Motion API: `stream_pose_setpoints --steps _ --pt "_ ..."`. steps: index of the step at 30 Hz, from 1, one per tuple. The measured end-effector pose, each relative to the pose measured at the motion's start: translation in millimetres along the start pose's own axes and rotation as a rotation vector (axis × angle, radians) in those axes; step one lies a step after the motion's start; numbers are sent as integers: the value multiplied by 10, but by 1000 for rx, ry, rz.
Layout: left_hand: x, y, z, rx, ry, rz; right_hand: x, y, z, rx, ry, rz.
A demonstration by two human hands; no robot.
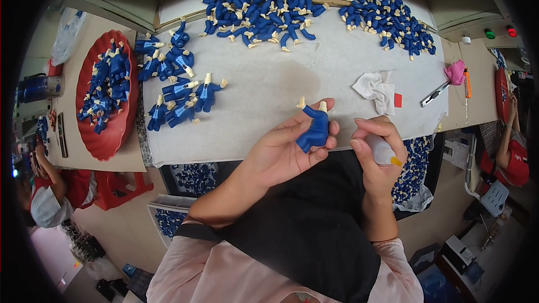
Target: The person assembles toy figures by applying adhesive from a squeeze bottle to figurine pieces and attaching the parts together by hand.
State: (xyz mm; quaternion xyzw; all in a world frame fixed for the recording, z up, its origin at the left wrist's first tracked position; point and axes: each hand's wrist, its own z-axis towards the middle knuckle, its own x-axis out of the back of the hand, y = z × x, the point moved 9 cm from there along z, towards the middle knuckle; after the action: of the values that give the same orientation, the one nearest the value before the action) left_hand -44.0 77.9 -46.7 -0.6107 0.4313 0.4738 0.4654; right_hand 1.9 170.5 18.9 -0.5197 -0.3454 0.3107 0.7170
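Between the thumb and fingers of my left hand (283,148) is a blue doll torso (316,129) with a cream neck and one raised arm ending in a cream hand. My right hand (380,154) is closed around a small translucent squeeze bottle (380,148) with a yellow tip, a short way right of the torso. The bottle's tip points to the right, away from the torso. On the table to the left lie several similar blue torsos (181,90), some with light blue fronts. Loose blue doll arms (264,8) with cream hands are heaped at the far side.
A red scalloped tray (115,148) of blue figures stands at the left. Another heap of small arms (387,19) lies far right. Nearer are a white cloth (377,91), a utility knife (435,94) and a pink cloth (455,72). Co-workers sit at both sides.
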Motion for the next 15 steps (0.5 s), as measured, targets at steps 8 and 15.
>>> stream_pose_setpoints --steps 8,15 --pt "-40 -29 26 34 -75 -163 18 20 14 -15 -1 -12" --pt "-50 20 29 -11 -60 -23 21 -6 39 8 -1 -41"
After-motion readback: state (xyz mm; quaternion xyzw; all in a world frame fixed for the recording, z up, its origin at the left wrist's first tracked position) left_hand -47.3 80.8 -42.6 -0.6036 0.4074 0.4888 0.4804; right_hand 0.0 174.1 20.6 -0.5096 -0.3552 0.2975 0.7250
